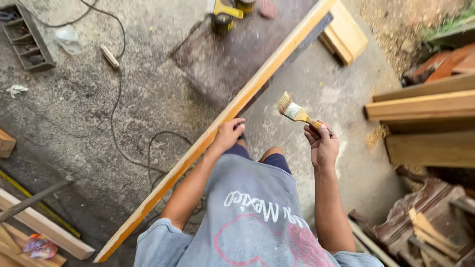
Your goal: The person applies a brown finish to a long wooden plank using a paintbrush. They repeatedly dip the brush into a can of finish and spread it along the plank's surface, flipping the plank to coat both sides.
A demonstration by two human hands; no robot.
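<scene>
A long yellowish wooden plank (pixel 257 84) runs diagonally from the lower left to the upper right above the concrete floor. My left hand (pixel 227 134) grips its edge near the middle. My right hand (pixel 321 146) is raised to the right of the plank and holds a flat paintbrush (pixel 293 111) by its yellow handle, bristles pointing up and left. The brush hangs clear of the wood. My grey shirt and knees fill the bottom centre.
A tin with a second yellow-handled brush (pixel 223 16) stands on a dark sheet (pixel 222 64) at the top. Black cables (pixel 118 94) trail over the floor. Stacked planks (pixel 425 106) lie to the right, wood blocks (pixel 346 34) at the upper right, scrap timber (pixel 44 227) at the lower left.
</scene>
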